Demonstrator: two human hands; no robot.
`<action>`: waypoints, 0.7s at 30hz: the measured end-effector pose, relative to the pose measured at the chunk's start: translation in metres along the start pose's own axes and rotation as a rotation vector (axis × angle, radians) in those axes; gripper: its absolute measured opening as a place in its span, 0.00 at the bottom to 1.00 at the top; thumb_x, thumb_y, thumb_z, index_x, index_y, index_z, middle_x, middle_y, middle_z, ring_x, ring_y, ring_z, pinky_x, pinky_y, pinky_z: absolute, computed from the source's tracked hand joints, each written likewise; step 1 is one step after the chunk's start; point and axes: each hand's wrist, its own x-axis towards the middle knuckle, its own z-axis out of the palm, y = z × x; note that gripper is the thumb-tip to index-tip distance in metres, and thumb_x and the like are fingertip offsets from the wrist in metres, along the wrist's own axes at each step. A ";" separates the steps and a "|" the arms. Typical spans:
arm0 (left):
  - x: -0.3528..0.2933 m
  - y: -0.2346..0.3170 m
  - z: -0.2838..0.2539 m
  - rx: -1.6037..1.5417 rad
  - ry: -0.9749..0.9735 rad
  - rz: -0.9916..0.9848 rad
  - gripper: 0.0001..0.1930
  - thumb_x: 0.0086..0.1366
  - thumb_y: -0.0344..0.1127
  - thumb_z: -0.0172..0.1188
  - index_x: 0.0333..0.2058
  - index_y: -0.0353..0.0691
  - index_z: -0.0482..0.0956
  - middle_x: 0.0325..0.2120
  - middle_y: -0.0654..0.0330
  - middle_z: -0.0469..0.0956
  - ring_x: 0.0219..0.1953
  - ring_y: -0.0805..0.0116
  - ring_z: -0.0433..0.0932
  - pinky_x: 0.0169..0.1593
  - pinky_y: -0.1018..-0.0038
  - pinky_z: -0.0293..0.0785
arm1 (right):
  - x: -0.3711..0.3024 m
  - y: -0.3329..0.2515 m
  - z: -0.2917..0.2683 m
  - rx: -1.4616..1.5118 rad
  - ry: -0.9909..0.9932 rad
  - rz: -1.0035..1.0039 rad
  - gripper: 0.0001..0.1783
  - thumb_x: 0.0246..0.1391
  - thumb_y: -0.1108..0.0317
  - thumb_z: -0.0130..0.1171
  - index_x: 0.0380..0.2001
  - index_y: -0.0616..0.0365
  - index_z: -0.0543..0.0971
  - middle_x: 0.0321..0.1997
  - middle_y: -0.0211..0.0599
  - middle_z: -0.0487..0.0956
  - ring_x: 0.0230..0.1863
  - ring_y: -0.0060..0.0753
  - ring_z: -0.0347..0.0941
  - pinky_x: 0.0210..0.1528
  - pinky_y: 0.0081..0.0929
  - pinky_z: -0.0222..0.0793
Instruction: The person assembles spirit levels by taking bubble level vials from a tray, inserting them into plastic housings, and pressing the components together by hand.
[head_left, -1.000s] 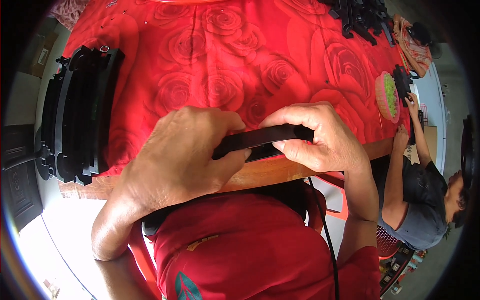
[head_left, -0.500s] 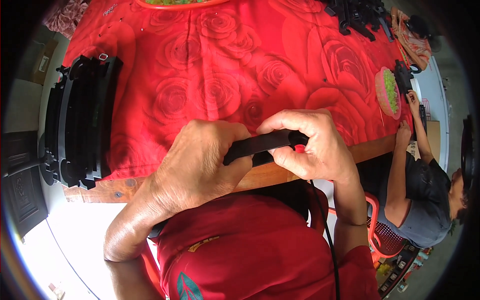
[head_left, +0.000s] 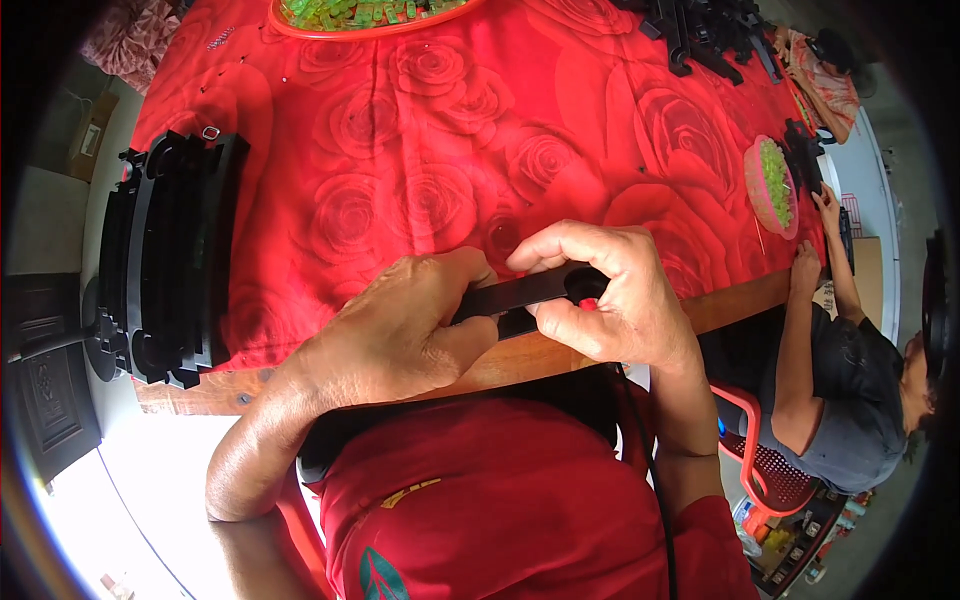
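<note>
Both hands hold a long, narrow black plastic part (head_left: 516, 294) level over the table's front edge. My left hand (head_left: 405, 325) pinches its left end between thumb and fingers. At the other end, my right hand (head_left: 625, 290) curls round it, index finger along the top and thumb on the near side. A round opening shows in the part beside the right fingers. Close to the right thumb is a small red piece (head_left: 588, 304), mostly hidden, so I cannot tell whether it belongs to the part.
On the left of the rose-patterned red tablecloth (head_left: 430, 200) stands a row of long black parts (head_left: 215, 260). An orange-rimmed tray (head_left: 385, 30) holds green pieces. At the right are a pink-rimmed bowl (head_left: 757, 195), piled black parts (head_left: 690, 35) and a seated co-worker (head_left: 850, 390) handling black parts.
The view has tilted slightly, showing more of the far tray. My left hand has turned a little flatter, its wrist lower. Both hands keep their hold on the black part.
</note>
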 end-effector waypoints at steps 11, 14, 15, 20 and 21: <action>0.000 0.000 0.003 0.013 0.040 0.019 0.13 0.63 0.27 0.61 0.46 0.30 0.80 0.25 0.57 0.78 0.28 0.70 0.77 0.33 0.68 0.72 | 0.001 0.002 -0.001 -0.004 0.036 -0.071 0.18 0.44 0.78 0.68 0.43 0.66 0.84 0.36 0.36 0.87 0.40 0.23 0.85 0.44 0.23 0.78; -0.001 -0.003 0.007 0.025 0.172 0.168 0.12 0.63 0.26 0.61 0.45 0.30 0.81 0.25 0.57 0.78 0.28 0.71 0.76 0.32 0.69 0.72 | 0.002 0.000 0.000 -0.002 0.037 0.001 0.15 0.45 0.79 0.67 0.41 0.65 0.85 0.35 0.34 0.86 0.38 0.20 0.83 0.42 0.22 0.78; -0.001 0.001 0.005 0.027 0.137 0.108 0.12 0.63 0.25 0.60 0.44 0.30 0.82 0.25 0.56 0.79 0.28 0.71 0.77 0.32 0.69 0.72 | 0.002 0.001 0.001 -0.003 0.037 0.001 0.15 0.45 0.79 0.67 0.41 0.65 0.85 0.35 0.34 0.86 0.38 0.20 0.83 0.42 0.22 0.78; 0.003 0.001 0.003 0.053 0.088 0.055 0.11 0.62 0.25 0.60 0.43 0.30 0.82 0.26 0.55 0.80 0.28 0.71 0.78 0.33 0.69 0.73 | -0.001 0.006 0.007 -0.014 0.078 -0.042 0.14 0.45 0.80 0.66 0.40 0.64 0.85 0.33 0.31 0.86 0.37 0.18 0.82 0.40 0.21 0.77; 0.004 0.005 0.001 0.053 0.073 0.019 0.11 0.62 0.25 0.59 0.42 0.30 0.82 0.25 0.56 0.80 0.28 0.70 0.78 0.33 0.69 0.73 | -0.001 0.006 0.008 -0.013 0.079 -0.040 0.14 0.45 0.80 0.66 0.40 0.64 0.85 0.33 0.31 0.86 0.37 0.18 0.82 0.40 0.21 0.77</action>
